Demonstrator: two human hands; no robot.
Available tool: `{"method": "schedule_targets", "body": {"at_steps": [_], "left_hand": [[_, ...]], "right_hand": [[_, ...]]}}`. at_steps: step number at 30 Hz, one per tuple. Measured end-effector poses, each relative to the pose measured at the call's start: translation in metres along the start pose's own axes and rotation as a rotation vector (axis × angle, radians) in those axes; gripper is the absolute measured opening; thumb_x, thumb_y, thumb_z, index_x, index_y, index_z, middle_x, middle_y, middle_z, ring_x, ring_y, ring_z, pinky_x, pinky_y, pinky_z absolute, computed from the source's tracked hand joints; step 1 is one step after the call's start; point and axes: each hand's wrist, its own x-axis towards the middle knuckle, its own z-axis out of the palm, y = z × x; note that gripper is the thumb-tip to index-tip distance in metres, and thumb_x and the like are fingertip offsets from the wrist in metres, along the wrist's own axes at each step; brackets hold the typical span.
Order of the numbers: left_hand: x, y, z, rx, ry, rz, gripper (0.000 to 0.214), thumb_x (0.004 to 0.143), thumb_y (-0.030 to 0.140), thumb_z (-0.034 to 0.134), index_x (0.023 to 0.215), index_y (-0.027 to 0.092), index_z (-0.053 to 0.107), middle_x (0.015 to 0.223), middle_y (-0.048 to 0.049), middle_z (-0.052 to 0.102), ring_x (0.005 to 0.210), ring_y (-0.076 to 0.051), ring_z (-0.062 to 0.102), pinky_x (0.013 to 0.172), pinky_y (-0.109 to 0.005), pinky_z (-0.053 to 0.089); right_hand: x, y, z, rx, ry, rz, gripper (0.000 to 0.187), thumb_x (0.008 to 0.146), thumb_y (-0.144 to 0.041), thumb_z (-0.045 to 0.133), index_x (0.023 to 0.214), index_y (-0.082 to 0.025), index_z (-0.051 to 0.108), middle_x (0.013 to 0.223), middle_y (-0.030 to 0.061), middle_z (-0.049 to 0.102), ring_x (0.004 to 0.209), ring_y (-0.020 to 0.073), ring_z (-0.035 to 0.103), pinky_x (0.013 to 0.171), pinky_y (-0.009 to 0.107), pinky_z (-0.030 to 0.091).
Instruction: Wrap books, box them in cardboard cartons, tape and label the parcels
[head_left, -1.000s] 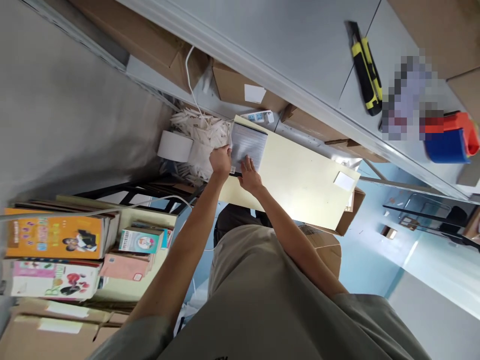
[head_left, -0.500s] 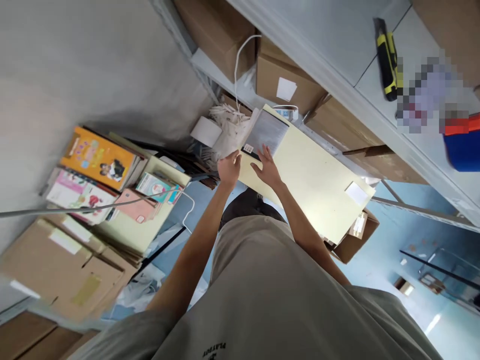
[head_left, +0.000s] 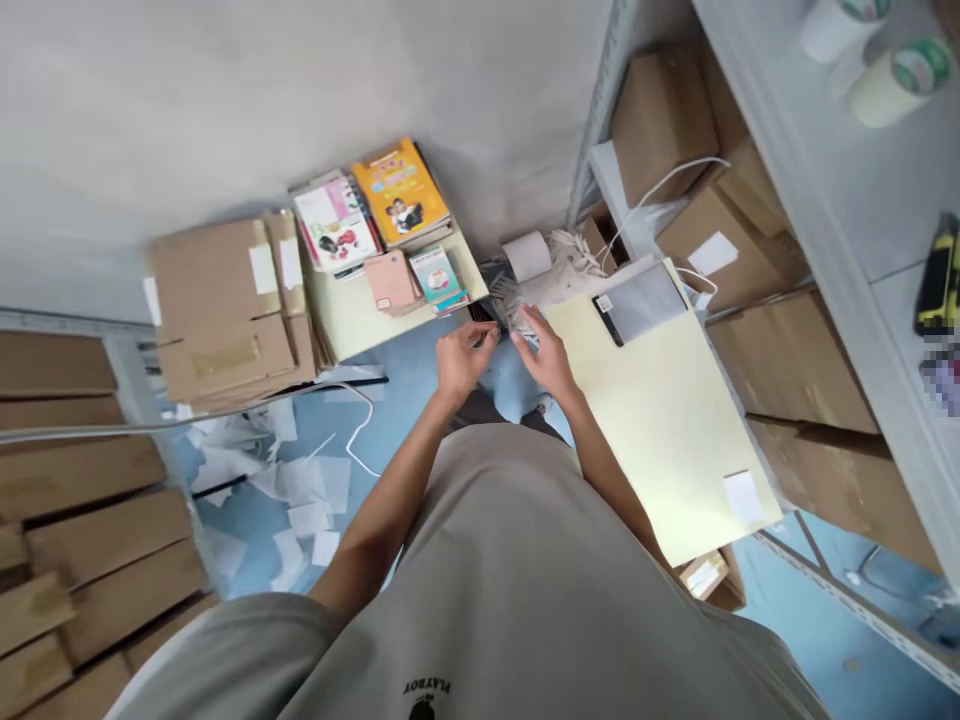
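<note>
Left hand (head_left: 465,364): fingers curled toward thumb; cannot tell if pinching anything. My right hand (head_left: 550,364): half-open, apparently empty, near worktop (head_left: 660,430) left edge. Packet (head_left: 649,302) flat, far right corner; best lifted by black edge, kept level.

Flat package (head_left: 646,303): glossy, probably plastic wrap. Tabletop (head_left: 652,430): smooth. Cartons (head_left: 795,378): matt cardboard. Shirt (head_left: 525,540): matt cloth.

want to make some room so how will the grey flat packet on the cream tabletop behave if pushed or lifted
The grey flat packet would probably slide rather than tip, as it lies flat on the cream tabletop. Its sheen hints at a smooth, perhaps slippery cover. It looks thin, so it may well be light.
</note>
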Motion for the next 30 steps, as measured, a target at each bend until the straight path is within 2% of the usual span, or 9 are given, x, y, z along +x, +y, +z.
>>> {"method": "schedule_targets", "body": {"at_steps": [4, 8, 12, 14, 16, 19, 23, 26, 30], "left_hand": [[-0.007, -0.026, -0.046, -0.141, 0.135, -0.072, 0.014, 0.099, 0.033, 0.079, 0.099, 0.022, 0.088, 0.118, -0.0108, 0.091, 0.111, -0.033, 0.087, 0.111, -0.047, 0.066], [-0.004, -0.073, -0.103, -0.209, 0.223, -0.166, 0.018, 0.099, 0.036, 0.078, 0.102, 0.02, 0.087, 0.113, -0.0117, 0.091, 0.11, -0.032, 0.086, 0.11, -0.045, 0.065], [0.011, -0.144, -0.174, -0.349, 0.355, -0.264, 0.023, 0.098, 0.039, 0.076, 0.106, 0.019, 0.084, 0.118, -0.0141, 0.088, 0.116, -0.03, 0.083, 0.109, -0.042, 0.063], [0.02, -0.189, -0.209, -0.49, 0.478, -0.402, 0.019, 0.093, 0.035, 0.078, 0.106, 0.021, 0.079, 0.119, -0.0131, 0.085, 0.115, -0.026, 0.08, 0.103, -0.038, 0.063], [0.028, -0.233, -0.241, -0.645, 0.619, -0.607, 0.017, 0.088, 0.031, 0.081, 0.099, 0.023, 0.07, 0.108, -0.0086, 0.08, 0.108, -0.022, 0.077, 0.096, -0.033, 0.062], [0.032, -0.287, -0.28, -0.785, 0.748, -0.843, 0.031, 0.087, 0.03, 0.082, 0.085, 0.025, 0.051, 0.083, -0.0002, 0.062, 0.092, -0.018, 0.069, 0.087, -0.031, 0.06], [0.029, -0.326, -0.312, -0.823, 0.82, -0.924, 0.036, 0.092, 0.035, 0.073, 0.081, 0.026, 0.04, 0.073, 0.0046, 0.047, 0.084, -0.015, 0.061, 0.086, -0.029, 0.057], [0.026, -0.338, -0.325, -0.855, 0.843, -0.942, 0.031, 0.096, 0.041, 0.069, 0.086, 0.026, 0.044, 0.075, 0.0037, 0.051, 0.084, -0.014, 0.061, 0.086, -0.029, 0.057], [0.03, -0.343, -0.336, -0.95, 0.822, -0.946, 0.037, 0.096, 0.05, 0.078, 0.092, 0.027, 0.049, 0.082, 0.0022, 0.058, 0.083, -0.014, 0.068, 0.082, -0.027, 0.059]], "right_hand": [[0.011, -0.035, 0.036, -0.015, -0.084, -0.027, 0.067, 0.118, -0.067, 0.056, 0.17, -0.025, 0.066, 0.177, 0.0099, 0.064, 0.173, 0.0319, 0.052, 0.146, 0.054, 0.041], [0.029, -0.065, 0.095, -0.02, -0.153, -0.057, 0.066, 0.118, -0.068, 0.054, 0.164, -0.024, 0.071, 0.172, 0.0104, 0.069, 0.167, 0.0313, 0.06, 0.143, 0.051, 0.046], [0.048, -0.097, 0.174, -0.01, -0.254, -0.058, 0.062, 0.118, -0.067, 0.055, 0.158, -0.024, 0.076, 0.165, 0.011, 0.075, 0.16, 0.0308, 0.067, 0.14, 0.05, 0.05], [0.056, -0.112, 0.215, -0.01, -0.316, -0.039, 0.06, 0.118, -0.066, 0.057, 0.155, -0.024, 0.077, 0.161, 0.0114, 0.077, 0.156, 0.0303, 0.07, 0.138, 0.05, 0.053], [0.063, -0.124, 0.251, -0.006, -0.363, -0.022, 0.057, 0.117, -0.064, 0.059, 0.154, -0.024, 0.078, 0.157, 0.0115, 0.08, 0.152, 0.0299, 0.074, 0.135, 0.05, 0.056], [0.072, -0.137, 0.292, 0.001, -0.393, 0.003, 0.054, 0.117, -0.062, 0.06, 0.151, -0.025, 0.079, 0.154, 0.0102, 0.082, 0.149, 0.0286, 0.076, 0.133, 0.049, 0.058], [0.081, -0.147, 0.321, 0.013, -0.408, 0.018, 0.057, 0.114, -0.066, 0.061, 0.147, -0.023, 0.08, 0.15, 0.0126, 0.084, 0.144, 0.0295, 0.079, 0.13, 0.05, 0.061], [0.087, -0.153, 0.333, 0.004, -0.41, 0.043, 0.059, 0.112, -0.07, 0.064, 0.143, -0.023, 0.082, 0.148, 0.0138, 0.085, 0.142, 0.0303, 0.08, 0.129, 0.051, 0.062], [0.093, -0.161, 0.346, 0.007, -0.402, 0.07, 0.061, 0.109, -0.074, 0.067, 0.14, -0.024, 0.083, 0.145, 0.0147, 0.086, 0.14, 0.0314, 0.081, 0.126, 0.053, 0.064]]}}
